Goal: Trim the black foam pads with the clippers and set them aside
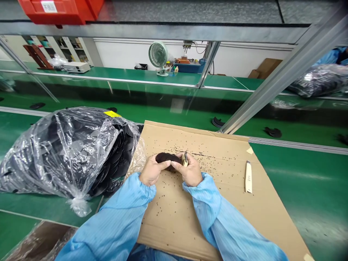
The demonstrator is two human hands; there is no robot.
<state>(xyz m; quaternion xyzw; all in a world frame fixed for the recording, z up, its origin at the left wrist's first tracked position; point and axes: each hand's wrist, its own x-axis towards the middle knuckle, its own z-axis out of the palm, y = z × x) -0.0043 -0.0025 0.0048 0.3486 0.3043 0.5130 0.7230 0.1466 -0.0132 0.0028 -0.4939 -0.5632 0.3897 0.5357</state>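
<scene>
Over the cardboard sheet (174, 224), a thin round black disc (167, 158) is held between my two hands. My left hand (151, 172) is closed on its left side, thumb on the near edge. My right hand (192, 173) pinches the right side with its thumb. Tucked in the fingers of that same hand is a small tool (185, 159) with a cream handle and a dark metal tip, perhaps a blade. Whether the disc is single or a small stack I cannot tell. Tiny black bits (209, 163) lie scattered over the cardboard around both hands.
A clear plastic bag (54, 145) full of black discs bulges at the left, its open side showing discs (119, 163). A flat cream strip (248, 177) lies on the cardboard's right. A metal post (261, 83) slants up beyond it. More black pieces (272, 132) rest on the green surface behind.
</scene>
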